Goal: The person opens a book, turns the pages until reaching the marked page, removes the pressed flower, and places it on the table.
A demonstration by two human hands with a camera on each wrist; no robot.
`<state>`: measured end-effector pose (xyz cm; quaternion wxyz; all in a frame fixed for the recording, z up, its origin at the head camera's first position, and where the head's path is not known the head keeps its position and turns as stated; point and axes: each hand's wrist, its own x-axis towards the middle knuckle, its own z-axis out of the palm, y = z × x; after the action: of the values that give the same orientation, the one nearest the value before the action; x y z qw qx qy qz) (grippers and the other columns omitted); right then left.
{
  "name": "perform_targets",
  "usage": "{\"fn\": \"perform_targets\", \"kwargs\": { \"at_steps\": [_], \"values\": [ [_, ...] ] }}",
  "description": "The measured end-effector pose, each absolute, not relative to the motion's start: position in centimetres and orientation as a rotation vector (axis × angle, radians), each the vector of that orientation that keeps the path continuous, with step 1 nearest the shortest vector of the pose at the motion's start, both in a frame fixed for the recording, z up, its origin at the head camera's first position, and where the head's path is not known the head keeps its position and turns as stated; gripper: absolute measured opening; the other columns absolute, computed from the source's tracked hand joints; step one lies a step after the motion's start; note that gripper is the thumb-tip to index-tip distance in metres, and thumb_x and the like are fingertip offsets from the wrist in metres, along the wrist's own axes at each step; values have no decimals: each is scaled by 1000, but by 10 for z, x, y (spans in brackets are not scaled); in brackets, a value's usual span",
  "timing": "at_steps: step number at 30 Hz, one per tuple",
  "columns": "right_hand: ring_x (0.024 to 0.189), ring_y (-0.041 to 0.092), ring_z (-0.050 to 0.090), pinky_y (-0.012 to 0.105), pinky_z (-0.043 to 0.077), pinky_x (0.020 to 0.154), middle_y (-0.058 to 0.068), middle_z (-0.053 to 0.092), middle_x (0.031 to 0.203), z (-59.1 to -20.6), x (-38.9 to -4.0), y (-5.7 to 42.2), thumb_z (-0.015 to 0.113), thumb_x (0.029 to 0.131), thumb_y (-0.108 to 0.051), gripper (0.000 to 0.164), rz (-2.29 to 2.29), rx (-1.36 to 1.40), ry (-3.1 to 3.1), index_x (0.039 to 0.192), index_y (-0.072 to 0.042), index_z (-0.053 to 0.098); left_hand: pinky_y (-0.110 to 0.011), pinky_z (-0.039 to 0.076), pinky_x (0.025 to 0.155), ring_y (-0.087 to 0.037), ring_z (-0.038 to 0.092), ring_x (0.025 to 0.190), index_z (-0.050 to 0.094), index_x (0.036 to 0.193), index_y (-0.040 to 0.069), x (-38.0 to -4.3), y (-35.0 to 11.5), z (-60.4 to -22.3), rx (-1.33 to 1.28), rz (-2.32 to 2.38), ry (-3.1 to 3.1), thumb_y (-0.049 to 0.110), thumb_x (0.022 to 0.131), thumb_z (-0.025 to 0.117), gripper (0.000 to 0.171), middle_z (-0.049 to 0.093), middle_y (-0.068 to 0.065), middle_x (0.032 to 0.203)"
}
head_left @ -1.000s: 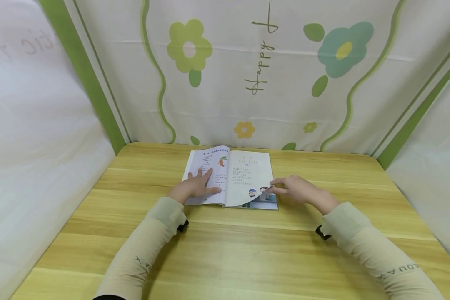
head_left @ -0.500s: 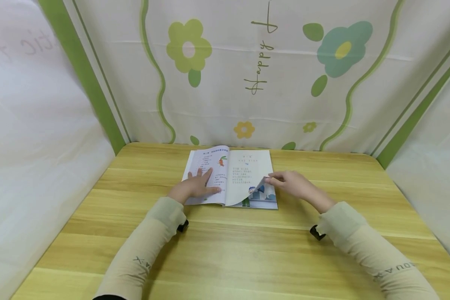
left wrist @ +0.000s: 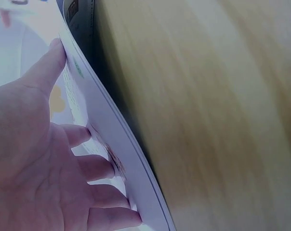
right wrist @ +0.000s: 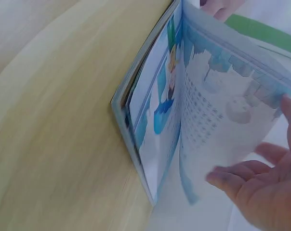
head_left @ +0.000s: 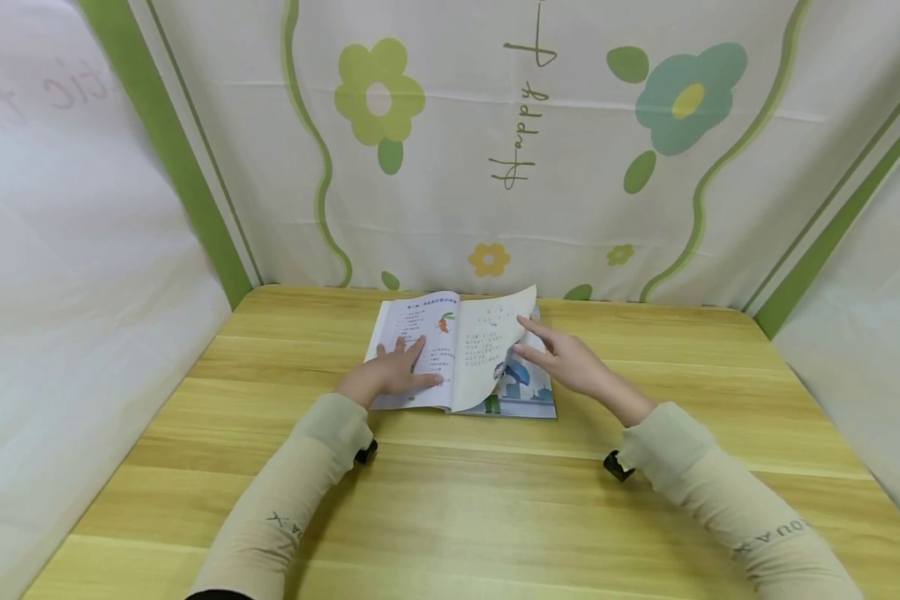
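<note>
Toward the far edge of the wooden surface (head_left: 465, 508), an open book (head_left: 456, 367) lies with its spine roughly in line with the person's view, a left page on one side and a loose right page (head_left: 480, 354) curving up on the other. The left hand (head_left: 390, 371) rests spread on the left page (head_left: 426, 321), fingers apart and thumb reaching toward the spine, just below a small printed carrot (head_left: 446, 323). The right hand (head_left: 573, 362) has its fingers fairly straight and parted, the tips touching the outer edge of the raised page — its upper corner stands clear of the sheets below. Under that curve I can see a blue umbrella picture (head_left: 519, 372) on the sheet beneath (the print itself is too small for me to read). From the right wrist's side, the lifted page shows its underside, pale blue with lines of text — a little blurred. Both forearms wear beige sleeves (head_left: 750, 496), with something black (head_left: 618, 465) at each wrist. Behind the surface hangs white fabric (head_left: 450, 192) printed with green vines, leaves and flowers (head_left: 378, 96), and the word "Happy" runs sideways down it.
</note>
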<state>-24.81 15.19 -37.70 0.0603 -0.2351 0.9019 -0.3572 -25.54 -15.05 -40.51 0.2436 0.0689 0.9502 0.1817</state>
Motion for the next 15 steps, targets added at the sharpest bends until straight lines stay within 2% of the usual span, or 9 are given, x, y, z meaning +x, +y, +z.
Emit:
{"fn": "perform_targets", "kwargs": {
  "at_steps": [3,5,10,15],
  "values": [
    [135,30,23,50,27,104,7,11,154,-377,-247,145,49,92,-51,68,-1133,-782,2685,149,-25,22,-67,8,100,-51,-11,131,1,151,23,-256,-150,-405,189,505,2590,68,83,47,93,-8,-20,151],
    [137,28,18,50,25,105,6,6,154,-377,-247,141,49,93,-48,69,-1155,-825,2663,149,-26,17,-67,8,100,-51,-11,131,1,151,24,-256,-150,-404,189,510,2590,68,83,47,93,-8,-20,151],
    [139,26,11,51,20,106,3,4,155,-379,-244,127,51,93,-44,70,-1197,-919,2602,150,-29,13,-67,8,101,-52,-9,131,2,151,23,-256,-150,-404,197,501,2602,68,83,46,93,-8,-21,151],
    [139,26,9,52,19,106,7,1,155,-381,-239,113,50,95,-40,64,-1089,-1068,2565,150,-28,18,-68,9,100,-55,-8,129,3,151,21,-256,-152,-404,219,497,2610,68,84,46,92,-7,-24,150]
  ]
}}
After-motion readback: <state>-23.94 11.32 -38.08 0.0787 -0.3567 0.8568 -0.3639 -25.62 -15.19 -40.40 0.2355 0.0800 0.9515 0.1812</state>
